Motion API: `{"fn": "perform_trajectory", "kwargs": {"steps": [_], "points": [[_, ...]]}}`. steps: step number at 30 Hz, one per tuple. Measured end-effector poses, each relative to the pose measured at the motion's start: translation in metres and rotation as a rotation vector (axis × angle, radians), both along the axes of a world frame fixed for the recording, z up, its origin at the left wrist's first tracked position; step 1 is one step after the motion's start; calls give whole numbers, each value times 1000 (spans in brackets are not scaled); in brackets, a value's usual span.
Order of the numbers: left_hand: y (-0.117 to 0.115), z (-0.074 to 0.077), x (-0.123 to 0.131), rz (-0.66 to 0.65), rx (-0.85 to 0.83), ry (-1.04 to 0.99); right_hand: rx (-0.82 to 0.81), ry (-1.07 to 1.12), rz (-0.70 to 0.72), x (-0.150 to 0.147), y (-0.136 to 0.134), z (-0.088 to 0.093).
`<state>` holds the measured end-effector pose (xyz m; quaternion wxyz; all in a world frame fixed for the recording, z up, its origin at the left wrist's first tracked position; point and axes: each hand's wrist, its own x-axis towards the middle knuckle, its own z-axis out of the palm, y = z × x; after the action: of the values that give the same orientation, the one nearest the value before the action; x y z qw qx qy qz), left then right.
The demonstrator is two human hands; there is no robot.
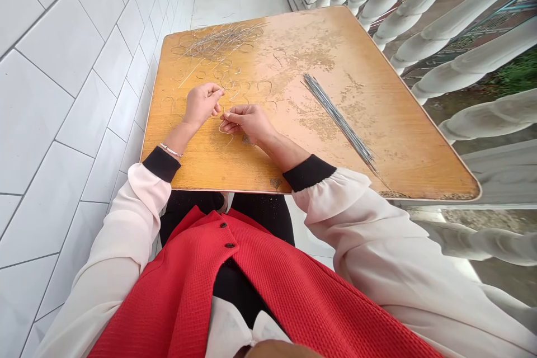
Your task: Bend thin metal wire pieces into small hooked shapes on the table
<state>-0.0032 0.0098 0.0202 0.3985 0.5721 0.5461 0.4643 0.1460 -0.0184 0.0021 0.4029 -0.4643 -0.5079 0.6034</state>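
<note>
My left hand (202, 105) and my right hand (246, 123) meet over the near part of an orange wooden tabletop (403, 145). A thin bent wire (222, 130) hangs in a loop below the fingertips of both hands, which pinch it. Several bent wire hooks (226, 81) lie scattered beyond my hands. Further back lies a tangled heap of thin wires (218, 40). To the right of my right hand, a bundle of straight grey wires (338, 114) lies diagonally, apart from both hands.
A white tiled wall (67, 106) runs along the table's left side. White stone balusters (453, 39) stand beyond the right edge. The table's near edge (222, 191) lies just beyond my dark-cuffed cream sleeves and red knitted vest (235, 285).
</note>
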Motion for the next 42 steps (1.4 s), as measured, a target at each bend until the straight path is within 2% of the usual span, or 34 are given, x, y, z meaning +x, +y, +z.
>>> {"fn": "perform_trajectory", "kwargs": {"steps": [2,6,9,15,22,25,33,38,42], "points": [[-1,-2,0,-15,15,9,16,1,-14,4,0,2],[-5,-3,0,-43,25,36,100,22,-131,8,2,7],[-9,0,3,-50,20,30,134,55,-143,6,4,7],[-16,3,12,-48,-3,-63,94,81,-145,1,3,7],[-10,-8,6,-36,-96,-89,54,71,-206,7,9,9],[-14,-12,0,-103,-190,-78,53,87,-242,15,13,11],[-29,-13,-1,-422,-340,-47,76,160,-313,33,25,9],[-30,-14,-1,-481,-317,-86,102,132,-334,32,26,8],[-30,-14,2,-454,-323,-131,111,112,-290,29,22,10]]}}
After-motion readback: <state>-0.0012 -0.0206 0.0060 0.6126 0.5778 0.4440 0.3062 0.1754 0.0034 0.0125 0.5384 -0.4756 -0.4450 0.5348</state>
